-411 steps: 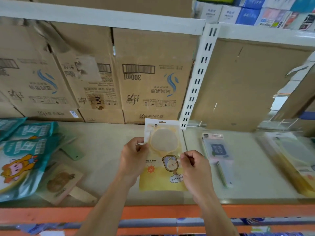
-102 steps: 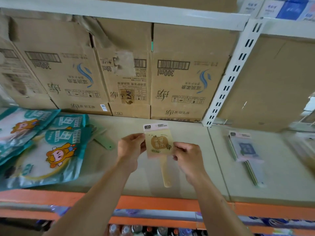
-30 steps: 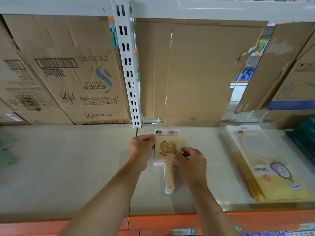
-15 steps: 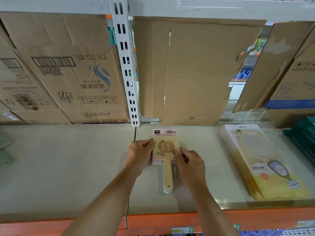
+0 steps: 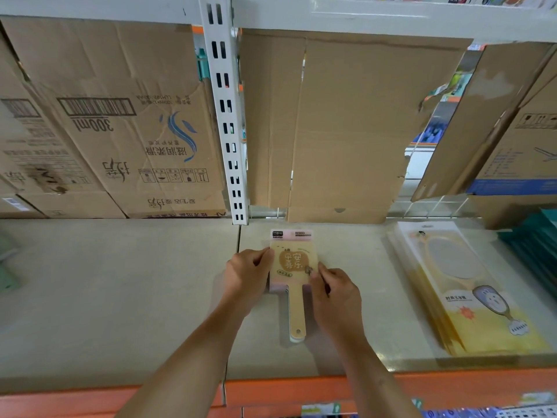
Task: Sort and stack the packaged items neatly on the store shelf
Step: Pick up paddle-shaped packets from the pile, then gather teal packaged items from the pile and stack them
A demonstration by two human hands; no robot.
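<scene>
Item under handling: a stack of flat beige paddle-shaped packs with pink header cards (image 5: 294, 260). It lies on the pale beige shelf board (image 5: 120, 282), just right of the board seam and nearer the back edge than the orange front edge (image 5: 301, 386), with the handles (image 5: 297, 315) pointing at that front edge. The left hand (image 5: 250, 276) has its fingers curled against the stack's left edge. The right hand (image 5: 337, 294) pinches the right edge of the top pack with curled fingers (image 5: 316, 271). Both hands are thus grasping the stack, none released. Handling, as judged: each pack looks light, thin and fairly stiff. The film wrap is probably slick, so packs may slide off one another if pushed from one side only. The narrow handles give poor control, so the wide head, taken by its two long edges, is the sounder hold. Contents may be breakable if they are mirrors, but this cannot be confirmed. Markings: the top pack bears large Chinese characters in a brown apple-shaped patch, and the header print is too small to read. The brown cardboard carton (image 5: 135, 131) along the back edge is upside down and reads "300ml" beside a barcode, a blue swirl and Chinese text. The stack of yellow packaged hand mirrors (image 5: 470, 297) toward the right end carries a short Chinese line and a cartoon mirror.
</scene>
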